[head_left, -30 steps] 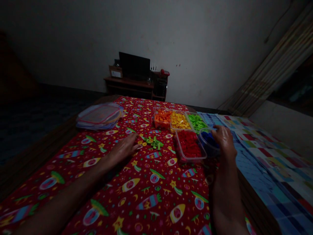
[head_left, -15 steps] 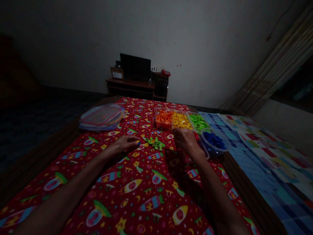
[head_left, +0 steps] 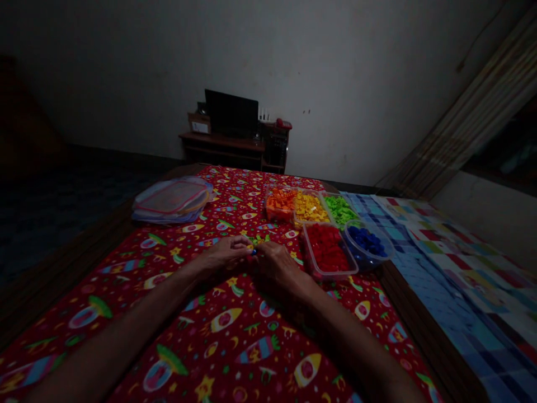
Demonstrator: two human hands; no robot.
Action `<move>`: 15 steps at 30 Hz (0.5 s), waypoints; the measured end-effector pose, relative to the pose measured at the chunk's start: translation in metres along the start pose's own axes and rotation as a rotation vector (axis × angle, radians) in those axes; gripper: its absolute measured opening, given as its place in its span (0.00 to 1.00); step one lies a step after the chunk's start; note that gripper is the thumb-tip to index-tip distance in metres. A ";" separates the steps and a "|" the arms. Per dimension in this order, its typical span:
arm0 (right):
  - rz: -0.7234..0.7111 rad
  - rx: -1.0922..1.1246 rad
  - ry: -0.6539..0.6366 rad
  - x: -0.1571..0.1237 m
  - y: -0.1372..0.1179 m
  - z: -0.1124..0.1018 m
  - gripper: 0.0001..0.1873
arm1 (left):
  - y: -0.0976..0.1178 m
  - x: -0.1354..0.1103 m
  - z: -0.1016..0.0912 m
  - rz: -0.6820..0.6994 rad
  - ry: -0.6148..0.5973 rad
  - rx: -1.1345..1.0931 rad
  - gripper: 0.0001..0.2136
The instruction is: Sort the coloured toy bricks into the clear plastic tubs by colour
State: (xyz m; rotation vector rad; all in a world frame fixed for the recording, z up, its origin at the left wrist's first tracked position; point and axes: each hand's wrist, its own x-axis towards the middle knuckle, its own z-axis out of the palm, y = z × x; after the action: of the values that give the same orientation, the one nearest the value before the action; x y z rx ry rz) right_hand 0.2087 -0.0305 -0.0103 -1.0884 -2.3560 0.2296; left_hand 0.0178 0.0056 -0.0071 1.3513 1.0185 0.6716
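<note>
My left hand (head_left: 230, 248) is pinched on a small blue and yellow toy brick (head_left: 253, 252) above the red patterned cloth (head_left: 226, 350). Close against it on the right is my right hand (head_left: 274, 258), its fingers bent and closed at the brick. Whether a further piece sits in those fingers is hidden. Just behind both hands lie light green bricks (head_left: 262, 239), mostly covered by them. To the right of my right hand stands a clear box of red bricks (head_left: 326, 249).
Behind the red box are tubs of orange bricks (head_left: 282, 200), yellow bricks (head_left: 311, 208) and green bricks (head_left: 339, 209). A round tub holds blue bricks (head_left: 367, 242). Stacked plastic lids (head_left: 172, 200) lie at the left. A monitor (head_left: 231, 113) stands on a desk by the wall.
My right hand has moved left and nearer, from over the brick boxes to my left hand, uncovering the red bricks. My left hand has shifted slightly right with its brick.
</note>
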 end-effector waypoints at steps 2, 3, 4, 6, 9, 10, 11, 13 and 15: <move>0.037 -0.015 -0.032 0.002 -0.001 -0.001 0.06 | 0.001 0.001 0.004 0.014 0.029 0.048 0.21; 0.050 -0.037 -0.031 0.003 -0.001 -0.005 0.05 | 0.002 0.002 0.003 0.030 0.057 0.069 0.20; 0.063 -0.067 -0.019 0.004 -0.001 -0.011 0.05 | 0.002 0.002 0.002 0.052 0.095 0.089 0.20; 0.111 -0.141 0.030 0.005 0.002 -0.029 0.04 | 0.003 0.005 -0.007 0.101 0.180 0.192 0.19; 0.268 -0.271 0.152 0.004 0.015 -0.070 0.09 | 0.001 0.008 -0.026 0.171 0.244 0.571 0.15; 0.335 -0.321 0.200 0.001 0.022 -0.085 0.11 | 0.000 0.009 -0.032 0.196 0.249 0.702 0.14; 0.399 -0.370 0.229 -0.004 0.030 -0.101 0.12 | -0.002 0.010 -0.038 0.214 0.246 0.805 0.13; 0.560 -0.491 0.282 -0.017 0.047 -0.129 0.13 | -0.007 0.012 -0.046 0.233 0.245 0.913 0.13; 0.705 -0.603 0.290 -0.034 0.063 -0.151 0.15 | -0.010 0.012 -0.047 0.236 0.240 0.942 0.12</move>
State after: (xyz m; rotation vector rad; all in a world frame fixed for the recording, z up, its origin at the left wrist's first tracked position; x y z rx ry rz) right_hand 0.3483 -0.0243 0.0816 -2.0581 -1.7302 -0.3995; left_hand -0.0202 0.0369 -0.0161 2.2702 1.4712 0.5427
